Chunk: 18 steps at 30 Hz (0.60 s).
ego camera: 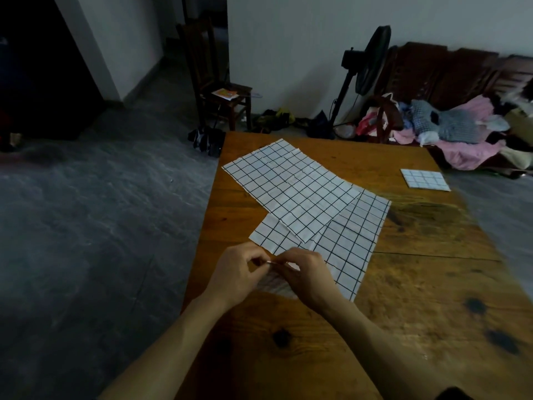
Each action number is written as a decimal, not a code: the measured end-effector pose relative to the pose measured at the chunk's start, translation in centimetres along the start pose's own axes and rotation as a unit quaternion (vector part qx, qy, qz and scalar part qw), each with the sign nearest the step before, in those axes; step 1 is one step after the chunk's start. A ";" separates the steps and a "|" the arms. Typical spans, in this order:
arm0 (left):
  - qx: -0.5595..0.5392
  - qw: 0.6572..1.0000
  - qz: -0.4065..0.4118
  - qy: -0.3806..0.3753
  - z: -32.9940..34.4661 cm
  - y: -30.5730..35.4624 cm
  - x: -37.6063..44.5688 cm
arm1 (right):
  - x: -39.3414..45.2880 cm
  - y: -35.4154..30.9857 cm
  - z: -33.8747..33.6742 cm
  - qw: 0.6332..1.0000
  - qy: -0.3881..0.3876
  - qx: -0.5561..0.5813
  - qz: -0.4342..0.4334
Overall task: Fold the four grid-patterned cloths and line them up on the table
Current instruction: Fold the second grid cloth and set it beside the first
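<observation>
Grid-patterned cloths lie spread on the wooden table [418, 298], white with black lines. The nearest cloth [346, 246] is laid flat and slanted, running from the hands up toward the right, its near left corner gathered between both hands. The left hand [236, 272] has its fingers curled, thumb and forefinger pinching that cloth edge; the right hand [305, 275] meets it fingertip to fingertip, fingers bent and pinching the same edge, so the two hands touch over the cloth. A blurred bit of fabric shows beneath the hands.

Overlapping the far part of this cloth is a second, larger-looking spread cloth [288, 186], lying open and angled toward the far left of the table, its left corner close to the table's left edge. Whether another cloth lies under it cannot be told, though faint edges show within it. Well apart, at the far right edge of the table, sits a small folded cloth [425, 181], a neat square lying flat.

Beyond the table's far left corner a dark wooden chair [219, 90] stands on the grey floor [101, 212], with a coloured paper [225, 93] on its seat and dark shoes [206, 141] beside its legs. Farther right a black standing fan [366, 64] leans by the white wall [288, 39]. At far right a dark wooden bench [450, 67] carries a heap of clothes [450, 128], pink, grey and white.
</observation>
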<state>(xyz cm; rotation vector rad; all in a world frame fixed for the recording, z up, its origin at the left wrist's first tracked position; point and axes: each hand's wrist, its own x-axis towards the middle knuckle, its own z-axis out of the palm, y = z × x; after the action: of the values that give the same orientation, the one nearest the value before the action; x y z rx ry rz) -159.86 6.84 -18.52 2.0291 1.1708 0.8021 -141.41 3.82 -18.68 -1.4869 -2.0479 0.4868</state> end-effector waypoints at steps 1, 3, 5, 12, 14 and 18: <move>-0.008 1.000 0.006 0.010 -0.2 0.1 -0.1 | 0.1 -0.2 -0.1 1.000 0.008 0.004 0.000; -0.033 0.999 0.007 0.006 -0.7 0.3 -0.3 | 0.0 -0.4 -0.1 1.000 0.016 0.002 -0.003; -0.073 0.997 -0.005 -0.008 -1.2 0.4 -0.4 | -0.3 -0.7 -0.3 1.000 0.018 0.005 0.000; -0.227 0.973 -0.038 0.020 -3.2 -0.2 -0.2 | -3.6 0.4 -2.8 0.996 0.061 0.021 0.061; -0.276 0.960 -0.047 0.014 -3.1 -0.3 0.2 | -4.8 0.9 -4.1 0.991 0.083 0.003 0.101; -0.302 0.953 -0.032 -0.013 -1.4 0.3 0.8 | -7.4 1.7 -6.1 0.983 0.111 -0.012 0.146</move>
<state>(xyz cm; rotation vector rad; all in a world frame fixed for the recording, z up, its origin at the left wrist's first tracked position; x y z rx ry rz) -160.46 7.82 -17.31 1.4821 0.8336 0.9566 -134.64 -2.84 -16.57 -1.7807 -1.6798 0.3901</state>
